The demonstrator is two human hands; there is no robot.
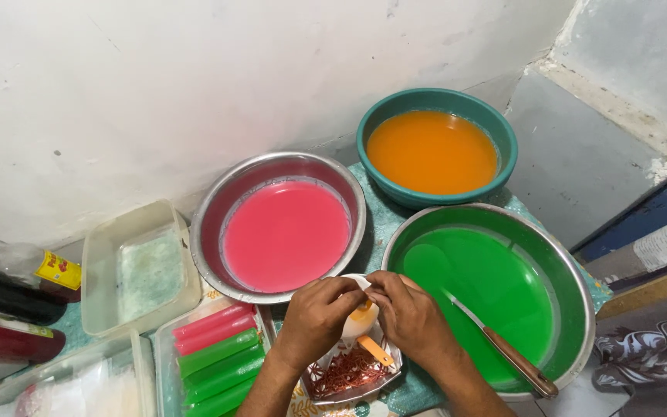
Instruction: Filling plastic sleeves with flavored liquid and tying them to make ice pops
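Pinching together, our left hand (316, 318) and right hand (412, 315) are meeting over a small clear plastic bag (362, 312) with orange liquid in its bottom. Both are gripping the bag's top between thumb and fingertips, though the fingers are covering the neck, so we are not seeing how it is being closed. The bag is hanging over a small tray (349, 373) at the near edge of the bench, which is holding a heap of thin red rubber bands (345, 369) and a short orange piece (376, 350) we cannot identify.

Beyond our left hand, a steel bowl of pink liquid (284, 232) is sitting toward the wall. Just beside our right hand, a larger steel bowl of green liquid (496, 286) is carrying a ladle (512, 357), its scoop sunk below the surface and only its handle showing. A teal bowl of orange liquid (432, 150) is standing at the far edge.

At the near left, a clear tub (165, 363) is holding pink and green filled tubes (215, 354); the bottom of the picture is cutting it off. An empty-looking clear container (137, 266) is sitting behind it, and bottles (9, 297) at the left edge are only partly in view.
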